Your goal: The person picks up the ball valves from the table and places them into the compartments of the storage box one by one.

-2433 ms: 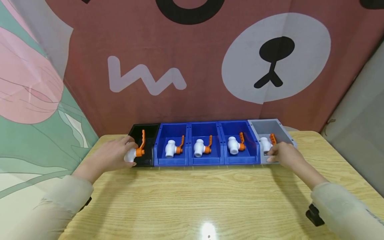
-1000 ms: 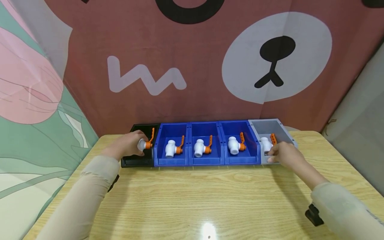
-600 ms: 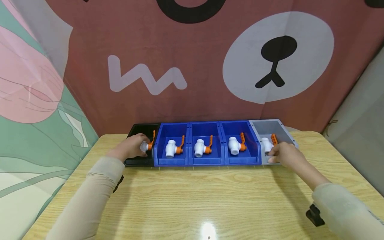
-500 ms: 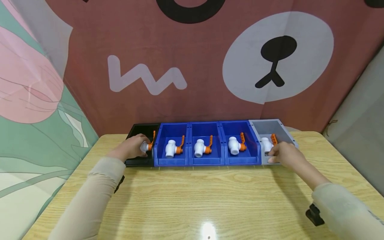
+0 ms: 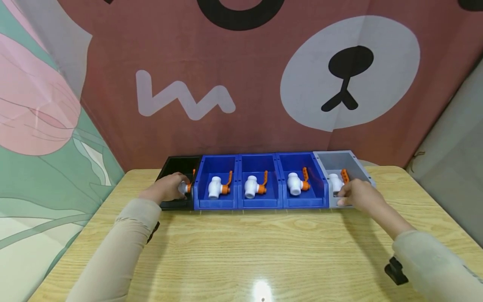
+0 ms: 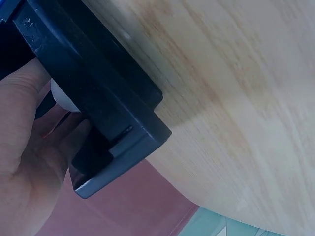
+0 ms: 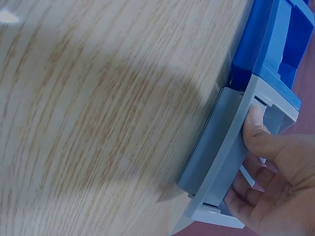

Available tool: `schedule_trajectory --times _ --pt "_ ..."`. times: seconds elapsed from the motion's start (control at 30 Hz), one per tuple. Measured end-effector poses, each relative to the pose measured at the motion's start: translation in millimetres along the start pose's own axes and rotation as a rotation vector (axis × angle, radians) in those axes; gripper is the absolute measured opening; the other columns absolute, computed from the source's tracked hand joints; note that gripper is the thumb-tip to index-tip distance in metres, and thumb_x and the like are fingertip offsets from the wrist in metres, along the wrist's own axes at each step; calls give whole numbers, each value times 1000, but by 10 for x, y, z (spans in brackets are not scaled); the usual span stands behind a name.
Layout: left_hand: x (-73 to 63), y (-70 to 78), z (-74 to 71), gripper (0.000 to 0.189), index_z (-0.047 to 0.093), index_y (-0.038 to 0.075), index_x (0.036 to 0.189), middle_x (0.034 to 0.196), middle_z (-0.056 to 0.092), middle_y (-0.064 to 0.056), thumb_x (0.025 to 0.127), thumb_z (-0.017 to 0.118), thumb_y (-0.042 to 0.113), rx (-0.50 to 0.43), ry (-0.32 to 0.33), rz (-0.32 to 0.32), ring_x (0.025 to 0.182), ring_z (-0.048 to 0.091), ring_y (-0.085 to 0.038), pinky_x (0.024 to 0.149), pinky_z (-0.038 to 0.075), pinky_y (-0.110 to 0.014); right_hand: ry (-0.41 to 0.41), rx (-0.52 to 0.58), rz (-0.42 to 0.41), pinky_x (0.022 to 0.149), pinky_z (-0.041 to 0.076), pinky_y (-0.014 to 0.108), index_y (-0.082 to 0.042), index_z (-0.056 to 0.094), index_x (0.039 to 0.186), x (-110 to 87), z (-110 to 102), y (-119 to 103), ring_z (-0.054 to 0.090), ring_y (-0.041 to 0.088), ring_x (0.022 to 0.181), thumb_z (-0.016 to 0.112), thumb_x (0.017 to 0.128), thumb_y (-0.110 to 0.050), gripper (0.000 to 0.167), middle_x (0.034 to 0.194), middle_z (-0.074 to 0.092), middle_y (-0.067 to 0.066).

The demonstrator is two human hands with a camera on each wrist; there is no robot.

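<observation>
My left hand [image 5: 167,187] is down inside the black bin [image 5: 183,161] at the row's left end. It holds a white ball valve [image 5: 183,187] with an orange handle; in the left wrist view the bin's wall hides most of that valve. At the right end, my right hand [image 5: 360,193] is in the grey bin [image 5: 333,157], fingers curled at another white ball valve [image 5: 334,183]. The hand covers its near right side. In the right wrist view the thumb lies by the bin's front rim, and the contact is partly hidden.
Between these bins stand several joined blue bins [image 5: 257,161], each with a white ball valve [image 5: 250,186] lying in it, orange lever to the right. The wooden table [image 5: 241,247] extends in front. A printed curtain [image 5: 256,126] hangs directly behind the row.
My left hand has brought its ball valve rightward over the black bin, then lowered it into the bin near the blue bins. My right hand has stayed in place.
</observation>
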State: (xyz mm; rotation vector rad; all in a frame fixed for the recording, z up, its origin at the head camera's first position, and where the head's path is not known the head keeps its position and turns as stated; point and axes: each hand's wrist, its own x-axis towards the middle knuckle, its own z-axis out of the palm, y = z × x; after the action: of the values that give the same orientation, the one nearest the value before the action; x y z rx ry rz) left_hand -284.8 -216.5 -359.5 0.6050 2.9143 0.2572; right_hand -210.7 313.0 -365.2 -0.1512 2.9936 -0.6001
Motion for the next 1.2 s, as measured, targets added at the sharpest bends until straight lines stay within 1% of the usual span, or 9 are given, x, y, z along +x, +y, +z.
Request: schedule_trajectory --times 0.2,0.47,0.6,0.73,0.9,1.0,1.13,1.2 --pt "25 10 -1 45 64 -3 121 123 57 -22 82 82 14 23 -21 -18 105 59 -34 90 51 -46 1 -4 -3 71 53 52 0 75 91 -1 -3 -1 64 36 85 82 81 -14 19 92 72 16" --pt "10 26 14 45 65 -2 121 126 57 -23 83 81 13 10 -16 -38 107 59 -35 91 51 -48 -14 -3 13 73 53 52 1 74 93 -5 -9 -10 64 38 88 81 82 -14 21 94 71 17" --pt "9 9 29 47 65 -2 122 128 58 -22 83 82 18 23 -5 -21 107 60 -33 89 52 -47 -11 -4 17 73 52 53 1 75 94 -2 -7 -7 63 39 89 81 82 -14 20 95 71 18" --pt "-9 0 45 49 65 0 125 133 56 -21 85 80 25 39 0 -21 110 59 -34 89 52 -47 -9 -5 16 71 52 53 0 74 94 -1 -8 -4 63 39 89 81 82 -15 20 95 71 17" --pt "-44 -7 58 48 65 4 127 135 56 -19 87 78 29 66 29 -30 113 58 -35 90 51 -50 -15 -2 23 71 52 52 1 74 95 2 -11 -7 63 39 89 81 83 -15 21 96 71 18" --pt "-51 -13 63 44 63 5 129 134 57 -19 91 73 26 53 48 -38 116 57 -37 94 48 -52 -14 -4 19 72 52 52 1 74 95 1 -10 -8 63 39 89 81 83 -15 21 96 71 18" --pt "-51 7 63 37 61 4 131 132 58 -19 98 63 20 42 80 -50 120 56 -38 98 45 -54 -13 -3 14 71 53 52 2 74 94 -6 -13 -6 63 38 87 80 83 -14 20 95 71 18" --pt "-50 28 62 36 61 3 132 131 60 -18 100 61 19 60 109 -55 118 57 -37 98 46 -54 -12 -2 13 71 53 51 1 74 94 -9 -16 -6 64 37 86 80 83 -14 20 94 71 17"
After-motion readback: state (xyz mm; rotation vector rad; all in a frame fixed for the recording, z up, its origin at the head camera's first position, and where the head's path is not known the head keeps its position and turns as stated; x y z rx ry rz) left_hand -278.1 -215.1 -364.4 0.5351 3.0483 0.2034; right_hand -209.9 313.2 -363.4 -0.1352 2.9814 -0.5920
